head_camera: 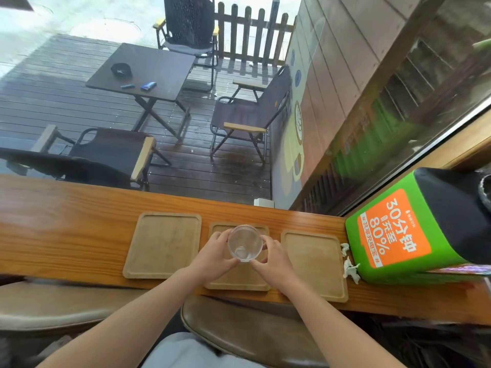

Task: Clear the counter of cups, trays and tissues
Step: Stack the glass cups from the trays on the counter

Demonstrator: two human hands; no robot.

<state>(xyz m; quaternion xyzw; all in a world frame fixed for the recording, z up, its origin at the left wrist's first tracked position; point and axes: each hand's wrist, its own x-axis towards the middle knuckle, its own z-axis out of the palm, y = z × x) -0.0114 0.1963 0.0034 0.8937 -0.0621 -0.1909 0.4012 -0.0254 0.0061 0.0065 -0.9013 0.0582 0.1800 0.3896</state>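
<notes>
Nearest the viewer, two bare forearms are extended forward from 6 o'clock, converging over the middle of the counter [66, 229]. A clear cup [245, 243] is held between both hands above the middle tray [239, 280]. The left hand [214, 257] is wrapped against the cup's wall from 9 o'clock, and the right hand [273, 258] is set against it from 3 o'clock. Each grip is curled and pressed to the cup's side, thumbs low, fingers partly hidden behind the glass. Whether the cup's base touches the tray cannot be told. The two-sided hold is judged to steady a smooth, slippery vessel for lifting away; the cup appears empty.

Three wooden trays are laid in a row along the counter. The left tray [163, 248] lies at 9 o'clock of the cup and the right tray [316, 264] at 3 o'clock, both bare. Crumpled tissues [350, 269] are lodged just beyond the right tray's edge, against a green box [393, 235]. These items are judged not yet cleared.

Farther off, at 12 o'clock beyond the glass, a wet deck with a folding table [148, 70] and chairs is noted.
</notes>
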